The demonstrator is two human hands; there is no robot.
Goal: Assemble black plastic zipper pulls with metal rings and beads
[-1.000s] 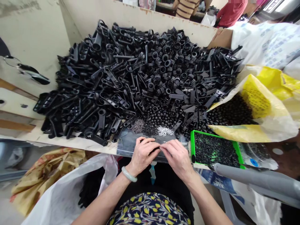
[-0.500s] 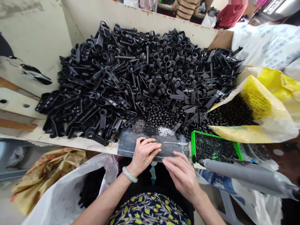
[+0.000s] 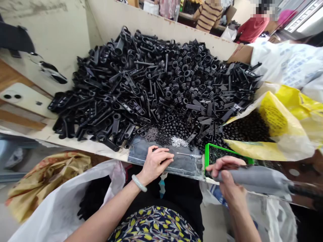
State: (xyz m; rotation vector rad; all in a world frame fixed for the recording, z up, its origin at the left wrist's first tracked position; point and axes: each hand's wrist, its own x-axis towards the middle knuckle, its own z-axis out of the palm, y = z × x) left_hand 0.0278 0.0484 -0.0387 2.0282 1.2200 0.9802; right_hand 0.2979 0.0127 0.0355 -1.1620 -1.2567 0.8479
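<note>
My left hand (image 3: 156, 160) rests on a dark grey mat (image 3: 186, 162) at the table's near edge, fingers pinched on a small black part that I cannot make out. A thin metal pin (image 3: 185, 154) lies on the mat just right of its fingertips. My right hand (image 3: 227, 174) is wrapped round the grey handle of a hanging power tool (image 3: 254, 179), over the near edge of a green tray (image 3: 207, 152) of small black pieces. Little heaps of dark and silver pins (image 3: 176, 141) lie behind the mat.
A big heap of black plastic levers and rings (image 3: 151, 87) fills the walled table. A yellow bag (image 3: 275, 121) of black beads lies at the right. White bags (image 3: 63, 205) hang below the table edge. Other people stand at the far back.
My right hand left the mat, swung right and took hold of the grey tool's handle. My left hand stayed on the mat. The view shifted slightly.
</note>
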